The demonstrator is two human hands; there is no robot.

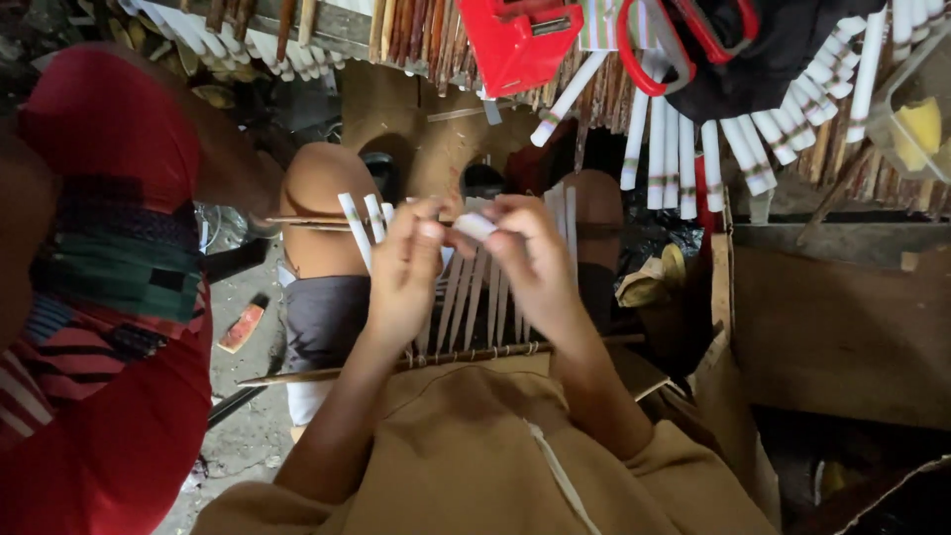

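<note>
- Here, the left hand [404, 272] and the right hand [530, 253] meet in the middle of the view, raised over the person's lap.
- The right hand's fingers are pinched shut around a small white strip end [474, 226]; its thumb and forefinger press on it from either side.
- The left hand is curled almost closed, its fingertips [428, 230] touching the same strip end from the other side.
- The strip end sits between the two hands, at the top of a frame [475, 297] of thin white slats that fan upward across the lap.
- The slats are bound at their lower ends to a horizontal stick [327, 373], which runs across the lap just above the tan shirt [475, 446].
- A second thin stick [302, 222] crosses the slats near their tops, sticking out to the left of the left hand.
- Another person in a red striped shirt [99, 297] sits close by along the left edge, well apart from the hands.
- At the upper edge, many white-tipped sticks [684, 163] hang in a row, with a red box [515, 40] and red-handled scissors [654, 45] lying above them.
- A wooden box [842, 317] stands at the right, near the right forearm.
</note>
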